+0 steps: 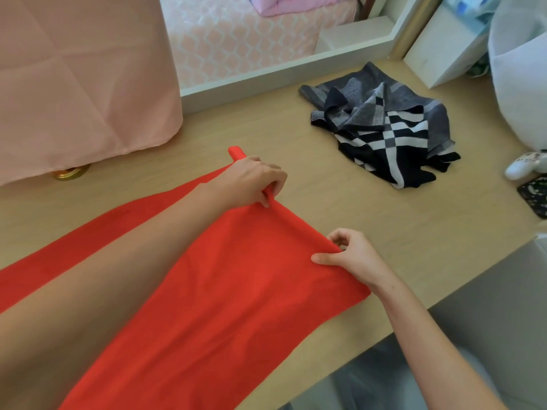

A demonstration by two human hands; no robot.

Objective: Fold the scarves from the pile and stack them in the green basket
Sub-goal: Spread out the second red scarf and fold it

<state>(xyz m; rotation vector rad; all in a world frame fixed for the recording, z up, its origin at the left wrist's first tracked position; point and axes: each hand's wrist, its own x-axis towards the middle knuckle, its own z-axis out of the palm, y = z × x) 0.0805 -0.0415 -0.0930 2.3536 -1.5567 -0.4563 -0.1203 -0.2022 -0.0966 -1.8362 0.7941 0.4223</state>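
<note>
Since the red scarf lies spread along the floor, its long body running back under the person's arms, the work sits at its far end, where the cloth is turned over into a narrow roll. The right hand pinches that roll at the scarf's right corner, with thumb and curled fingers closed on the cloth. The left hand, farther along the same edge, grips it the same way, and a short stub of roll pokes out beyond its knuckles.

This looks like the first fold of this scarf, so little of the work on it is done. To do it well, lift both corners together and keep the edge taut between the hands. Then carry it straight back along the scarf's length so the side edges meet. The roll should be shaken flat first, or it is likely to leave a lump inside the fold. The near stretch looks smooth, which helps.

Beyond the red scarf's far end and to its right, well apart from it, a dark checked scarf lies crumpled on the floor, not yet folded. Farther off are a pink bedcover on the left and what looks like a white-framed mirror. The green basket is not in view.
</note>
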